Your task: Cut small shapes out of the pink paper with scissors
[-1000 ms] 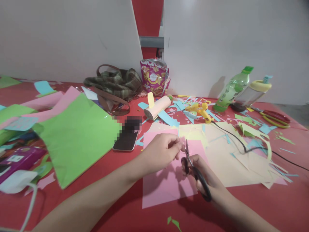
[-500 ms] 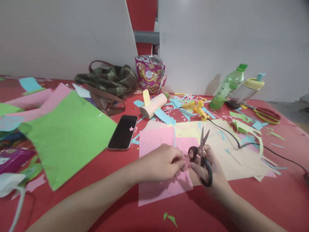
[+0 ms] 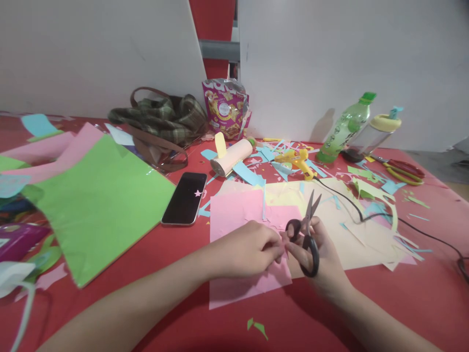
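My left hand (image 3: pixel 249 250) is closed in a pinch on a small pink paper piece (image 3: pixel 283 239) near the middle of the red table. My right hand (image 3: pixel 322 254) grips black-handled scissors (image 3: pixel 306 230), whose slightly parted blades point up and away from me. The fingertips of both hands meet at the small pink piece. Under the hands lies a pink paper sheet (image 3: pixel 238 215) that overlaps a cream sheet (image 3: pixel 351 230).
A phone (image 3: pixel 185 198) with a tiny pink star on it lies left of the pink sheet. A big green sheet (image 3: pixel 95 200), a plaid bag (image 3: pixel 161 122), a snack bag (image 3: pixel 225 105), a paper tube (image 3: pixel 230 159), a yellow glue gun (image 3: pixel 298 161) with black cord, a green bottle (image 3: pixel 346 127) and red-yellow scissors (image 3: pixel 403 171) surround them.
The scissors swung from lying across the paper to blades pointing up. Both hands drew closer together and toward me, pinching the small pink piece. The view shifted slightly.
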A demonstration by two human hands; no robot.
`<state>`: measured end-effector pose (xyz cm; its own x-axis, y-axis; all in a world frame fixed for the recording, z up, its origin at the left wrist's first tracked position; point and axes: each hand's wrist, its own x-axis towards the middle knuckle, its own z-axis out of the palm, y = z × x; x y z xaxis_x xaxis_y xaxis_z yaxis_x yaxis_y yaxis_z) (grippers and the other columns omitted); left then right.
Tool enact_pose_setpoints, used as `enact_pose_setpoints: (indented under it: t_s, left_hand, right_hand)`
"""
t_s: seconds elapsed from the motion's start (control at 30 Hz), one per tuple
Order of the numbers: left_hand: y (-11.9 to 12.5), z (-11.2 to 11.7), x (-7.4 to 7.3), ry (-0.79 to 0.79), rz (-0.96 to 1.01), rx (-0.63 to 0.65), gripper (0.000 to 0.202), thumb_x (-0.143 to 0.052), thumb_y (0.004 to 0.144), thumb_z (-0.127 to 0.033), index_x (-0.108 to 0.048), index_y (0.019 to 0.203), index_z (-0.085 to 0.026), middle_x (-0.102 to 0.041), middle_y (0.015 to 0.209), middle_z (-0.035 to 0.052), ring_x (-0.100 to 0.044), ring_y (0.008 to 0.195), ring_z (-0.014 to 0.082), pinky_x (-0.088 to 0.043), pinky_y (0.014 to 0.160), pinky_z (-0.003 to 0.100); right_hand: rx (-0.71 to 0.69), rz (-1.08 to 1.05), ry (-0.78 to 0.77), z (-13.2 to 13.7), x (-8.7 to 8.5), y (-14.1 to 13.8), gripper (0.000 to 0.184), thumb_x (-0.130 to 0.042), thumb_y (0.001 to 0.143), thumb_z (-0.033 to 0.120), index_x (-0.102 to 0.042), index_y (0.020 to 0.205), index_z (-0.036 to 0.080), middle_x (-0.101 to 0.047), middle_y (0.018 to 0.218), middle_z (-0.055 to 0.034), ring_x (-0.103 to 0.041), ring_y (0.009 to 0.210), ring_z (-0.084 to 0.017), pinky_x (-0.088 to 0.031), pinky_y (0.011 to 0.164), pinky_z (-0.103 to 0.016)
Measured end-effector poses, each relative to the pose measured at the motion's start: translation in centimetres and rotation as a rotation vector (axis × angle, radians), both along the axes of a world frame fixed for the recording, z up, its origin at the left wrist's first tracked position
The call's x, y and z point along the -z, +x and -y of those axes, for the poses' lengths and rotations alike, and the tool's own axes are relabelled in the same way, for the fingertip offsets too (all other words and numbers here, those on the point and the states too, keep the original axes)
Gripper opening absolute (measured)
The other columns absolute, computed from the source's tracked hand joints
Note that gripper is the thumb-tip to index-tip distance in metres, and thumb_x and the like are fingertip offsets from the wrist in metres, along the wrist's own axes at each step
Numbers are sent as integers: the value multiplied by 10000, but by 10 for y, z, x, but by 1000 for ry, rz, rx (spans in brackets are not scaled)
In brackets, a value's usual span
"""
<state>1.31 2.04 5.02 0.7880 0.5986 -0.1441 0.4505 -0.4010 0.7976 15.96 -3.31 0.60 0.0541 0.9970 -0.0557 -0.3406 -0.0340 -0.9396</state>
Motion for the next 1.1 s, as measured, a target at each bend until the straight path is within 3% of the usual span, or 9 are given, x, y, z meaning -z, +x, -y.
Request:
enact_pose_setpoints:
  t_s: [0.3,0.53,0.9,1.1]
  left_hand:
    - [0,-1,1,-70,-24,-5,271,-368,792,-229,-542,610,-129,-552,570,-2,-468,502,69,-317,457,163]
    - [0,-1,1,-67,-20,-16,308,-338,810,-261,-516,597,-129,-529,539,-6,-456,464,69,-297,419,165]
    - [0,-2,1,-161,11,-34,293,-355,803,-248,-494,571,-135,-500,514,-27,-446,453,57,-311,431,157]
    - [-6,-10,-2,-80,-10,-31,286,-341,785,-213,-468,539,-141,-507,532,-29,-454,487,65,-317,460,166]
  right_hand:
    - [9,27,29,0,0,1,275,-613,679,106,-375,726,237,-480,745,36,-487,664,-120,-406,575,-252]
    - [-28,35,14,0,-2,0,337,-682,597,121,-387,717,233,-484,741,41,-513,638,-114,-422,556,-238]
    - [-23,56,-1,-1,-3,-1,322,-661,625,117,-378,722,236,-486,737,47,-500,619,-99,-411,552,-227]
    - [35,127,-14,-1,-2,-1,289,-640,654,144,-371,714,231,-488,719,52,-458,551,-69,-383,495,-188]
